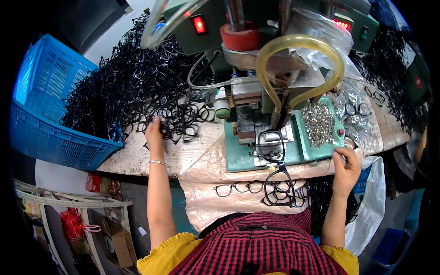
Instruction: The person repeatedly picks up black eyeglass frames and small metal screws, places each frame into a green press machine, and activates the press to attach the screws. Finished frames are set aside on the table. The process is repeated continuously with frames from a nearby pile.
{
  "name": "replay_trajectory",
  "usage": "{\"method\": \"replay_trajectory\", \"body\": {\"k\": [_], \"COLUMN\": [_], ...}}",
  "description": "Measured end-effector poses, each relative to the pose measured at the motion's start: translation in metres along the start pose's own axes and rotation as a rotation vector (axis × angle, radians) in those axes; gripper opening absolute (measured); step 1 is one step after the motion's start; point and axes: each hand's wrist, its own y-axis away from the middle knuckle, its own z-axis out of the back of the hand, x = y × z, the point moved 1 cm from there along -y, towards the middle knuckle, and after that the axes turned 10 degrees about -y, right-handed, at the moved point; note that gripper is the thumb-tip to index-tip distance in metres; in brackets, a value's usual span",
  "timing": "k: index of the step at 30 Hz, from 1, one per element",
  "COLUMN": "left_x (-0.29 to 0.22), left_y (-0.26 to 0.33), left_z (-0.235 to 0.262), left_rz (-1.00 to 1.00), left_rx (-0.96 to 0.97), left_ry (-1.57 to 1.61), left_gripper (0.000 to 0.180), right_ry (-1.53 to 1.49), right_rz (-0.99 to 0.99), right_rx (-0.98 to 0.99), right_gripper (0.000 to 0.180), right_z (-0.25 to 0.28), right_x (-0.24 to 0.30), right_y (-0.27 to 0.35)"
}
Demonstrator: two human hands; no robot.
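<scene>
My left hand [156, 132] is over the loose black eyeglass frames [183, 120] on the left of the table. Its fingers are closed at a black eyeglass frame, partly hidden and smeared by motion. A black eyeglass frame [280, 163] sits upright in the green press machine [239, 158], one rim under the tool head and the other hanging toward me. My right hand [347, 170] is beside the machine's front right corner, below a red button [341, 132]. Its fingers are curled with thumb and forefinger close together; anything between them is too small to make out.
A tall heap of black frames [123, 78] leans against a blue crate [68, 137]. Small metal parts [317, 123] fill the green tray on the machine's right. A yellow hose [300, 40] loops above. More frames [239, 187] lie on the brown covering near my lap.
</scene>
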Motion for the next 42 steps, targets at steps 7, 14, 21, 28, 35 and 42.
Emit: {"method": "replay_trajectory", "body": {"k": [7,14,21,28,35,42], "left_x": [-0.036,-0.066,-0.187,-0.185,-0.158,-0.157], "left_y": [0.039,0.134,0.202,0.217,0.246,0.246], "left_z": [-0.042,-0.043,-0.046,-0.052,-0.068,-0.081], "left_rz": [-0.524,-0.211,-1.443,-1.272,-1.623,-1.655], "left_rx": [0.049,0.277,0.232,0.309,0.544,0.468], "left_ry": [-0.228,0.327,0.214,0.464,-0.011,-0.085], "left_gripper": [0.029,0.014,0.014,0.008,0.015,0.019], "right_ry": [-0.302,-0.500,-0.653,-0.671,0.541,0.460], "right_rz": [-0.035,-0.052,-0.202,-0.098,0.199,0.263], "right_rx": [0.282,0.236,0.272,0.323,0.206,0.062], "right_gripper": [0.019,0.041,0.048,0.054,0.027,0.016], "right_z": [-0.096,-0.110,-0.121,-0.105,-0.057,-0.046], "right_x": [0.054,0.043,0.060,0.075,-0.004,-0.052], "right_y": [-0.054,-0.026,-0.027,-0.006,-0.048,-0.044]}}
